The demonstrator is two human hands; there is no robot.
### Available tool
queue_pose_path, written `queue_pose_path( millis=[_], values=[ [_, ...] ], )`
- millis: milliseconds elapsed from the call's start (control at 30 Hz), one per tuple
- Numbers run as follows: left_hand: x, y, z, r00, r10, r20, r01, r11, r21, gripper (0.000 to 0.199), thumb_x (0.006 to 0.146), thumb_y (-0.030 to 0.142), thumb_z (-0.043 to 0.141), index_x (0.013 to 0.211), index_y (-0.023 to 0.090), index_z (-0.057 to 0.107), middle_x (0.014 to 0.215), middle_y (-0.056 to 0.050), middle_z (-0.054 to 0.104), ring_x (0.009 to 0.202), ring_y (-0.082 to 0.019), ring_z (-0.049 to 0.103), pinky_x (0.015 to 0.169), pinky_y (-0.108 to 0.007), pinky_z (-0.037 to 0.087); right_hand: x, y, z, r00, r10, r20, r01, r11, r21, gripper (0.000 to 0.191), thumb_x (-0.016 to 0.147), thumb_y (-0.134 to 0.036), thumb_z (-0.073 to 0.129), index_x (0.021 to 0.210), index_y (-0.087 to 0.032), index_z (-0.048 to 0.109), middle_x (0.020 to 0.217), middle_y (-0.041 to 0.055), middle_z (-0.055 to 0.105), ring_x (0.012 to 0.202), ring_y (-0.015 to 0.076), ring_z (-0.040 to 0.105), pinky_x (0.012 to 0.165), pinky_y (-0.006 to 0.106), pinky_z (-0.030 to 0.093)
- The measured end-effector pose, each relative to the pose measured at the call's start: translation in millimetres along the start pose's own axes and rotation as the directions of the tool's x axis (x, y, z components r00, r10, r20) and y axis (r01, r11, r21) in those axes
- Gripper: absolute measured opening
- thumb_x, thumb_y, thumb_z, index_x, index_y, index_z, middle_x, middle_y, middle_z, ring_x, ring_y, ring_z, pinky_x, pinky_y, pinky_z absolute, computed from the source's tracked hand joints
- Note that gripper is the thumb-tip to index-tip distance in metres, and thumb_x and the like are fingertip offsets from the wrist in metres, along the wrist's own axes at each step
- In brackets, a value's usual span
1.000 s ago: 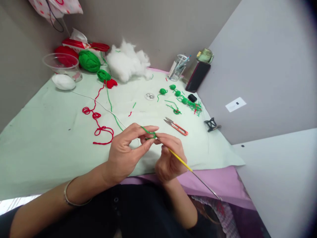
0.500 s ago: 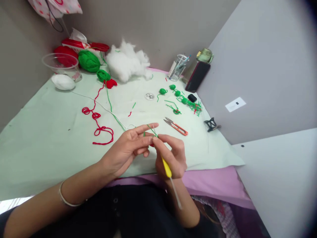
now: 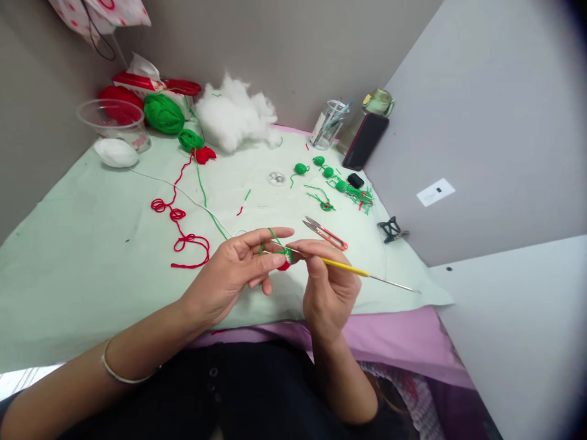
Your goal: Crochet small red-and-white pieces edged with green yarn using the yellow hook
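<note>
Between the thumb and fingers of my left hand (image 3: 243,263) is pinched a small crochet piece (image 3: 285,261), red below with white and green stitches above. Green yarn runs up from the piece over my raised left index finger. My right hand (image 3: 332,284) grips a crochet hook (image 3: 346,265) by its yellow handle, thumb and fingers closed on it. The hook lies nearly level, its left end at the green stitches and its bare metal end pointing right. Just beyond my right hand lie orange-handled thread snips (image 3: 326,233).
Red yarn (image 3: 190,247) trails on the left of the cloth. Green yarn balls (image 3: 164,113), white stuffing (image 3: 233,116) and a plastic tub (image 3: 110,122) stand at the back. Small green crocheted balls (image 3: 328,172), a phone (image 3: 365,142) and a black stand (image 3: 391,230) are at the right.
The hook has swung from pointing down toward my body to nearly level, pointing right. My right hand has turned and shifted slightly right; more of the red and green piece shows.
</note>
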State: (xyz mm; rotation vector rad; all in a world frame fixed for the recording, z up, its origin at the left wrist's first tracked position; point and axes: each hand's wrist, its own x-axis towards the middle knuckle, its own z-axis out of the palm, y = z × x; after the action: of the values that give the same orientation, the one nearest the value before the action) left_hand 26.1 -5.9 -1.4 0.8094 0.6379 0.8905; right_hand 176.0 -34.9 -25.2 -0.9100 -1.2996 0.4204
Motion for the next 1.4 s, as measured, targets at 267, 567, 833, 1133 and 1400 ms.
queue_pose_path(
  millis=[267,567,833,1133,1400],
  values=[
    [1.0,-1.8,1.0,0.997,-0.065,-0.027,0.061,0.989,-0.138,0.037,0.081,0.021,0.086,0.118,0.022,0.081,0.07,0.005,0.06,0.046,0.0,0.034,0.049,-0.014,0.047,-13.0,2.9,-0.2,0.955,-0.286,0.074,0.293,0.882,-0.369,0.029,0.094,-0.01,0.067,0.113,-0.029,0.077,0.105,0.0045,0.075,0.094,0.018,0.073,0.076,0.033,0.061],
    [2.2,1.4,0.5,0.998,-0.048,-0.035,0.044,0.993,-0.107,0.038,0.081,0.016,0.084,0.118,0.024,0.081,0.08,0.005,0.063,0.049,0.0,0.038,0.056,-0.016,0.055,-0.2,2.3,-2.6,0.978,0.209,-0.004,-0.202,0.953,0.227,0.016,0.101,-0.025,0.062,0.099,-0.028,0.078,0.091,0.0001,0.074,0.072,0.0126,0.067,0.063,0.027,0.055],
    [1.8,-1.9,4.2,0.997,0.009,-0.073,-0.012,0.999,-0.037,0.035,0.08,0.024,0.087,0.115,0.022,0.082,0.083,0.001,0.068,0.056,-0.003,0.044,0.059,-0.019,0.056,-3.8,4.8,3.2,0.981,0.19,0.039,-0.192,0.98,0.058,0.02,0.102,-0.021,0.059,0.105,-0.027,0.077,0.093,0.0011,0.077,0.076,0.0133,0.069,0.07,0.029,0.058],
    [-5.1,12.1,-1.5,0.993,-0.055,-0.103,0.038,0.987,-0.159,0.038,0.077,0.024,0.089,0.114,0.018,0.082,0.077,0.003,0.06,0.051,0.001,0.036,0.055,-0.014,0.045,3.2,-8.2,5.3,0.997,-0.071,-0.035,0.067,0.992,-0.103,0.022,0.1,-0.014,0.059,0.107,-0.026,0.076,0.089,0.0028,0.074,0.075,0.0153,0.071,0.07,0.032,0.06],
    [-21.0,17.6,2.2,0.988,0.065,-0.14,-0.083,0.988,-0.128,0.053,0.078,0.028,0.09,0.128,0.021,0.076,0.077,0.004,0.06,0.052,-0.001,0.042,0.056,-0.018,0.046,0.6,-15.3,27.9,0.945,-0.326,0.023,0.322,0.916,-0.239,0.028,0.094,-0.01,0.066,0.112,-0.028,0.077,0.1,0.0059,0.075,0.092,0.0183,0.072,0.074,0.032,0.061]
  ],
)
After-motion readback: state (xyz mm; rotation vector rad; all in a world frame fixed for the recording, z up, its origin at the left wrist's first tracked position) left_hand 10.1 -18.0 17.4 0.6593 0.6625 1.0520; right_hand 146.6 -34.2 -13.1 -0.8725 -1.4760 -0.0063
